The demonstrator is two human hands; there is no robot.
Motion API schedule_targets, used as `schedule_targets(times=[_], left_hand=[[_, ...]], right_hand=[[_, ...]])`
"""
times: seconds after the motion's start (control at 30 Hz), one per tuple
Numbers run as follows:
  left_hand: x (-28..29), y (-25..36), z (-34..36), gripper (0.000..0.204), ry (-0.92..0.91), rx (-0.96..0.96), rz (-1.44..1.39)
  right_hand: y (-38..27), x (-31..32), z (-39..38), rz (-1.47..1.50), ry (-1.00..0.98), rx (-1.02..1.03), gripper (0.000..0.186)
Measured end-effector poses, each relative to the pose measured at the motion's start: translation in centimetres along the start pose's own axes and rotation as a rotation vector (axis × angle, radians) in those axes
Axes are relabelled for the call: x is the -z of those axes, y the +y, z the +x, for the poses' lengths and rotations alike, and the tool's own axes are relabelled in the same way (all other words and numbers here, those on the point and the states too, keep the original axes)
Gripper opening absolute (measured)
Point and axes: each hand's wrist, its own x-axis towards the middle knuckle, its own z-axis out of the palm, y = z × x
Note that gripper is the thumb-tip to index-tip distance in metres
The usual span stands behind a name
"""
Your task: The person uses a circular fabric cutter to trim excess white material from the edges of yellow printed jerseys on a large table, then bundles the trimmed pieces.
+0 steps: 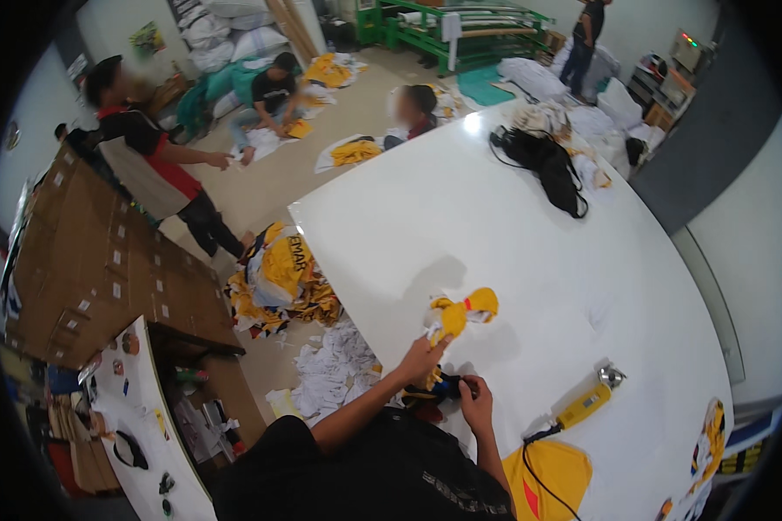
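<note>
My left hand (421,358) is closed around one end of a bunched yellow cloth bundle (452,317), which has a red band and white parts. The bundle's far end rests on or just above the white table (391,226). Closer to my body, my right hand (475,402) is closed with its fingertips pinching dark cloth with some blue (446,388). More yellow and dark cloth hangs between the two hands at the table's near edge, partly hidden by my left arm. To the right lies a yellow handheld electric cutter (584,405) with a round metal head.
The cutter's black cable crosses a yellow cloth piece (560,473). A black bag with straps (547,169) lies on the table's far side. Left of the table, yellow fabric (282,273) and white scraps (334,369) are heaped on the floor. Several people are beyond.
</note>
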Motion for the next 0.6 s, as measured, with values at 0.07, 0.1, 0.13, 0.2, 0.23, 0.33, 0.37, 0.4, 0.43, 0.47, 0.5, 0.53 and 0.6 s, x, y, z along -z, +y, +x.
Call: schedule_targets(times=[0.07, 0.1, 0.13, 0.2, 0.23, 0.33, 0.37, 0.4, 0.43, 0.47, 0.5, 0.53, 0.6], left_hand=[[0.2, 0.7, -0.5, 0.056, -0.067, 0.118, 0.002], [0.1, 0.8, -0.6, 0.057, -0.104, 0.174, 0.002], [0.1, 0.1, -0.5, 0.058, -0.139, 0.148, 0.057], [0.1, -0.1, -1.1, 0.06, -0.2, 0.058, 0.08], [0.0, 1.7, -1.7, 0.061, -0.243, -0.028, 0.049], [0.4, 4.8, -3.1, 0.062, -0.464, 0.044, 0.008], [-0.2, 4.2, -2.8, 0.062, -0.557, 0.106, 0.038], [-0.4, 3.4, -2.7, 0.063, -0.652, 0.17, 0.068], [-0.9, 3.9, -2.7, 0.064, -0.675, 0.089, 0.02], [-1.0, 4.5, -3.6, 0.065, -0.675, 0.024, -0.036], [-1.1, 4.7, -4.1, 0.066, -0.676, -0.043, -0.09], [-1.4, 3.1, -4.0, 0.068, -0.715, 0.031, -0.133], [-1.6, 2.9, -3.3, 0.068, -0.837, 0.101, -0.09]], right_hand=[[-0.5, 0.4, 0.0, 0.037, -0.031, -0.037, 0.038], [-0.6, 0.6, -0.1, 0.07, -0.05, -0.054, 0.043], [-1.0, 0.4, 0.2, 0.108, -0.085, -0.065, 0.047], [-2.4, 0.7, 0.0, 0.22, -0.124, -0.097, 0.055], [-3.1, 0.9, 0.1, 0.276, -0.126, -0.111, 0.06], [-3.7, 0.2, 0.8, 0.703, -0.062, -0.154, 0.068], [-3.5, 0.3, 1.3, 0.823, -0.1, -0.144, 0.067], [-3.2, 0.5, 1.9, 0.945, -0.136, -0.135, 0.066], [-3.1, 1.0, 2.4, 1.067, -0.142, -0.111, 0.066], [-4.0, 0.7, 2.3, 1.07, -0.017, -0.09, 0.067], [-4.9, 0.5, 2.0, 1.09, -0.013, -0.101, 0.065], [-7.3, 0.2, 1.4, 1.11, -0.015, -0.116, 0.063], [-7.8, 0.5, 1.6, 1.124, -0.023, -0.126, 0.058]])
